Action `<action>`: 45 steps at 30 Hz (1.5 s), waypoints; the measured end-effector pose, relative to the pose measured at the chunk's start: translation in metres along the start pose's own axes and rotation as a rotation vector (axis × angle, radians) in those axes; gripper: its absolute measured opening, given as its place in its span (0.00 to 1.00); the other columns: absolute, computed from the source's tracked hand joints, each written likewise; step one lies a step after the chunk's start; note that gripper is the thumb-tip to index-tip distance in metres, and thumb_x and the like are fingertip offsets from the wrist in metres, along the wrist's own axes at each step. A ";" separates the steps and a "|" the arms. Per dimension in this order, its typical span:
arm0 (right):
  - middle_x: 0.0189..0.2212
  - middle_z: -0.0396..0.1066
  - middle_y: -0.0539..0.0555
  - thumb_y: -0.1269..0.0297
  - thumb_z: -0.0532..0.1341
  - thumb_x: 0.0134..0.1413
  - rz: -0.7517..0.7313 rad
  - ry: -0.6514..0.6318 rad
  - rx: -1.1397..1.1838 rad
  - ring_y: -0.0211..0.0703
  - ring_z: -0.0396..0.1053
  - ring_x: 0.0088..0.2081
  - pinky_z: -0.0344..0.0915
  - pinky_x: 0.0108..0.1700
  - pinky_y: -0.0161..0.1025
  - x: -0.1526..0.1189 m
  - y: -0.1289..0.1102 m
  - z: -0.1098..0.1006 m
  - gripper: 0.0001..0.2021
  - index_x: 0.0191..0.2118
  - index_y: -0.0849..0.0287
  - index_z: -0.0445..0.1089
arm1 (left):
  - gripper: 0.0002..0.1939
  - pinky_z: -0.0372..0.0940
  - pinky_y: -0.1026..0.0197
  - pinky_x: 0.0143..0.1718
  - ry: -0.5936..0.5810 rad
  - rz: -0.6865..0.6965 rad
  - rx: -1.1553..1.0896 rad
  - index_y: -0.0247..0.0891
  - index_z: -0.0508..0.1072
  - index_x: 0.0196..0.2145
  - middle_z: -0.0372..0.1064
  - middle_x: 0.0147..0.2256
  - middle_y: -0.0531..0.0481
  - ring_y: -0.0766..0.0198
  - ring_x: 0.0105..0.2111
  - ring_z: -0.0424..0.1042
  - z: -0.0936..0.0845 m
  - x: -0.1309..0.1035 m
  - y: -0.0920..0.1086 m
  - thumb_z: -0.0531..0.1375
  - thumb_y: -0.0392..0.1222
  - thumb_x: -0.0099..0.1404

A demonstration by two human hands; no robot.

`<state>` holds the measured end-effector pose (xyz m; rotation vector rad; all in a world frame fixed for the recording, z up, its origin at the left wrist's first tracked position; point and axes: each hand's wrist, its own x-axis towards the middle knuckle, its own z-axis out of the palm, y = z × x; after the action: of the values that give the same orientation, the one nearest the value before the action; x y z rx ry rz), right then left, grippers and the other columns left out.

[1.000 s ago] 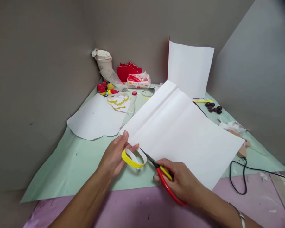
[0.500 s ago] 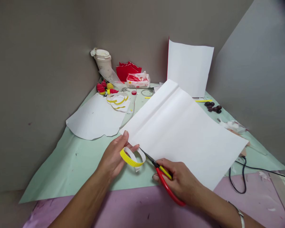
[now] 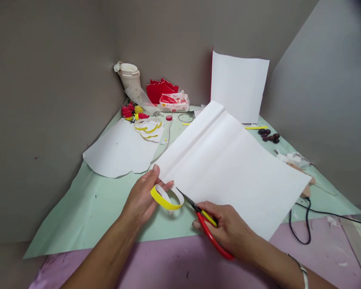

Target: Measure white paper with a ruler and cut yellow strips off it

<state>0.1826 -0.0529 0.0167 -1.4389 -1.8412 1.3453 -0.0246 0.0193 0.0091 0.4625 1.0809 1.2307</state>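
Note:
Between its thumb and fingers, my left hand [image 3: 142, 196] holds the left corner of a large white sheet [image 3: 228, 160]. A curled yellow strip [image 3: 168, 204], ribbed outside and white inside, hangs from the sheet's edge beside the left fingers. My right hand [image 3: 225, 224] is closed round the red and yellow handles of scissors [image 3: 212, 233]. Their dark blades point up and left at the sheet's lower edge, just right of the strip. Whether the blade tips touch the paper is hard to tell.
A curved white sheet [image 3: 120, 152] with yellow strips [image 3: 150, 127] lies at the left. Behind stand a white bucket [image 3: 130, 76], a tissue pack [image 3: 174, 102] and an upright white sheet [image 3: 239, 86]. Dark round objects [image 3: 270, 137] and a black cable [image 3: 308, 220] are at the right.
The curled strip's loose end has shifted slightly. Both hands keep nearly the same place and grip, and the whole view has moved a little.

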 end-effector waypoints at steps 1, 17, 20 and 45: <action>0.23 0.59 0.44 0.61 0.62 0.58 0.006 0.002 -0.008 0.35 0.54 0.25 0.54 0.28 0.31 0.000 0.000 0.000 0.06 0.34 0.58 0.69 | 0.14 0.76 0.60 0.40 -0.001 -0.002 0.000 0.34 0.75 0.27 0.70 0.24 0.53 0.67 0.27 0.73 0.000 0.000 0.000 0.71 0.47 0.57; 0.21 0.61 0.43 0.57 0.64 0.55 0.105 0.026 -0.056 0.36 0.56 0.23 0.56 0.27 0.32 -0.001 0.003 0.002 0.10 0.40 0.56 0.71 | 0.15 0.75 0.61 0.41 -0.005 -0.012 0.004 0.34 0.75 0.25 0.68 0.23 0.54 0.67 0.27 0.72 0.000 -0.003 0.000 0.73 0.47 0.53; 0.22 0.61 0.44 0.57 0.62 0.57 0.073 0.013 -0.031 0.36 0.56 0.24 0.56 0.27 0.32 -0.001 0.003 0.003 0.09 0.40 0.57 0.71 | 0.16 0.75 0.61 0.41 -0.006 -0.021 0.008 0.34 0.74 0.24 0.66 0.21 0.56 0.69 0.24 0.70 0.002 -0.004 0.001 0.72 0.48 0.54; 0.23 0.62 0.44 0.58 0.62 0.57 0.045 0.032 -0.071 0.36 0.56 0.25 0.56 0.28 0.32 0.000 0.004 0.002 0.09 0.39 0.57 0.70 | 0.13 0.75 0.61 0.40 -0.010 -0.047 -0.004 0.34 0.75 0.25 0.61 0.17 0.58 0.69 0.22 0.69 0.004 -0.005 0.001 0.69 0.46 0.59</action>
<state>0.1832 -0.0541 0.0124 -1.5378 -1.8636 1.2819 -0.0211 0.0158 0.0141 0.4372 1.0753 1.1880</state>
